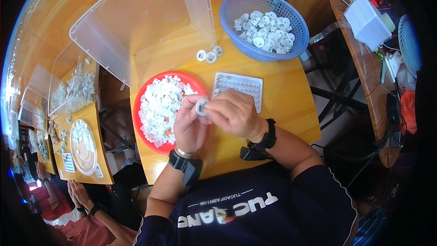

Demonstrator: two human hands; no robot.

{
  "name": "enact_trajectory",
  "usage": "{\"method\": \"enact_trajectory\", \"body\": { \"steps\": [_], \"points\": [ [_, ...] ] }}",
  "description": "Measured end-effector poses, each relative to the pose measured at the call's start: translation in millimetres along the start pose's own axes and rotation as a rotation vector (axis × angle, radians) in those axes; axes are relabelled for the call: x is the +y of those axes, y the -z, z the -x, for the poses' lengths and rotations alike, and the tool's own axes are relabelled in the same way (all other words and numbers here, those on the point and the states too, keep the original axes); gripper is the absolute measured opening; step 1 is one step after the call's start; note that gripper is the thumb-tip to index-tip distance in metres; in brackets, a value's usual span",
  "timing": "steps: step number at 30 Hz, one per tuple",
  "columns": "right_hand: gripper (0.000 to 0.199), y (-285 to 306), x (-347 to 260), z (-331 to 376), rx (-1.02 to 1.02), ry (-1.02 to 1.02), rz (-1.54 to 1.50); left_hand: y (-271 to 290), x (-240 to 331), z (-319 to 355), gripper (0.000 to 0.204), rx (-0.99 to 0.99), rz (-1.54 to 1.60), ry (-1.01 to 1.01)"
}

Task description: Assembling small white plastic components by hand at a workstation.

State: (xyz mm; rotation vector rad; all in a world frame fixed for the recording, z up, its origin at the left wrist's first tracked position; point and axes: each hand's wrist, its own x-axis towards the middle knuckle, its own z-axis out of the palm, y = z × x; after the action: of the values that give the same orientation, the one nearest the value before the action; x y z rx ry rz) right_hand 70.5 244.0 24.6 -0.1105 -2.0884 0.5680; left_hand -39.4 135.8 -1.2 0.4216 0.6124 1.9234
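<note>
Disc [201, 107], white, round, no long axis, sits btwn L hand [189, 125] and R hand [236, 113], neither nearer, both pinching it w/ fingertips, L on its L side, R on its R edge, by R rim of red basin [136, 114], dark middle prob. a slot.

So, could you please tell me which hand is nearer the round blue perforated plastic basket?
Right. In the picture, the right hand is below the blue basket; the left hand is farther off, lower and more leftward.
</note>
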Motion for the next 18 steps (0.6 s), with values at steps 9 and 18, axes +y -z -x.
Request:
{"method": "enact_trajectory", "body": {
  "steps": [9,18],
  "points": [
    [0.019,-0.8,1.9,0.2,0.005,0.031,0.008,-3.5,-0.3,0.7,0.023,0.03,-0.047,-0.034],
    [0.018,-0.2,0.1,-0.4,-0.023,-0.004,-0.029,-3.3,1.6,4.2,0.024,0.004,-0.116,-0.065]
  ]
}}
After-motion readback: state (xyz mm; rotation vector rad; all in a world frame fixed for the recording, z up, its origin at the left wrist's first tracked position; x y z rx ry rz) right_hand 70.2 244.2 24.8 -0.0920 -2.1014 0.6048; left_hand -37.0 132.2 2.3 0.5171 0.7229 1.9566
